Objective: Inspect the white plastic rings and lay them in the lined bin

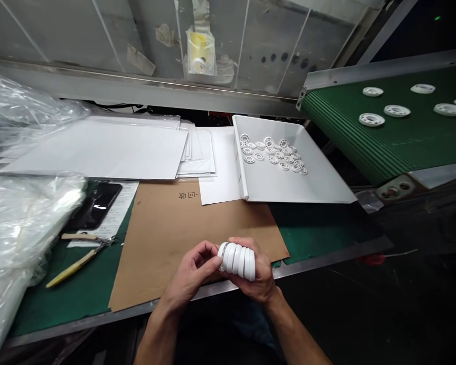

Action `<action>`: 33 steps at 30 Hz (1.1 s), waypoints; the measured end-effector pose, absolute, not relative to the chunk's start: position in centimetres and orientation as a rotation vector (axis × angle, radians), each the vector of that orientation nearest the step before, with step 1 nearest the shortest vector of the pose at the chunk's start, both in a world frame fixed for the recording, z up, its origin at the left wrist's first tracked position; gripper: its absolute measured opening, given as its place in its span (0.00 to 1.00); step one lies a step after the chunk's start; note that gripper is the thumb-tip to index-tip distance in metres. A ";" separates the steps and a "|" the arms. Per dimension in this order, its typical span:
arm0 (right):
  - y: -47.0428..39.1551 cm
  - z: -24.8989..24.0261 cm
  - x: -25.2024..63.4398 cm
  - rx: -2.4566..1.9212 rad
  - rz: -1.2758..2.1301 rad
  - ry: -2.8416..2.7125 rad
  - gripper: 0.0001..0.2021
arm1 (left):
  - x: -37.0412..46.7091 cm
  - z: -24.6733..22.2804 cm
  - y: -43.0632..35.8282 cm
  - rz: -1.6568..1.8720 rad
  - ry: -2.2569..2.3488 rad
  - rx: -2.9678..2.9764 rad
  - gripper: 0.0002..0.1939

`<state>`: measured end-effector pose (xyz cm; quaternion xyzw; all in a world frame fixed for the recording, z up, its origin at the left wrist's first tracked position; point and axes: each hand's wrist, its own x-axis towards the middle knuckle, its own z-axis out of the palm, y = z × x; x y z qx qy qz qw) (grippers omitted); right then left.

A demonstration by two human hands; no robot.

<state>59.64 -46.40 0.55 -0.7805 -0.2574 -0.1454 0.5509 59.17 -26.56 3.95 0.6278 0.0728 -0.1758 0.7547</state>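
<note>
A row of several white plastic rings (237, 261), pressed face to face, lies in my right hand (264, 276), whose fingers wrap around the stack from the far side and below. My left hand (192, 271) pinches the ring at the left end of the stack between thumb and fingers. Both hands are over the near edge of a brown cardboard sheet (197, 223). Beyond them, more white rings (279, 155) with holed faces lie loose in a white tray (304, 188).
A green conveyor belt (410, 137) at the right carries several white rings. White sheets (99, 147) are stacked at the back left. Clear plastic bags (19, 243), a black phone (95, 205) and pliers with yellowish handles (76, 266) lie at the left.
</note>
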 end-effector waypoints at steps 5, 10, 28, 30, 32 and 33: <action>-46.3 0.2 59.4 -1.838 -0.272 -0.601 0.31 | 59.0 3.8 -26.2 -0.404 0.135 1.272 0.19; -45.8 -0.7 59.2 -1.694 -0.106 -0.499 0.38 | 58.9 3.4 -25.9 -0.392 0.053 1.243 0.18; -45.2 -0.4 59.0 -1.595 -0.033 -0.416 0.30 | 58.2 3.0 -25.8 -0.388 -0.033 1.222 0.14; -45.3 -0.4 59.2 -1.634 -0.077 -0.466 0.31 | 58.2 2.7 -26.0 -0.408 0.020 1.156 0.19; -45.4 -0.5 59.4 -1.662 -0.134 -0.550 0.32 | 58.3 2.4 -26.4 -0.434 0.067 1.125 0.28; -45.4 -0.5 59.5 -1.674 -0.162 -0.593 0.32 | 58.3 2.3 -26.5 -0.452 0.073 1.135 0.32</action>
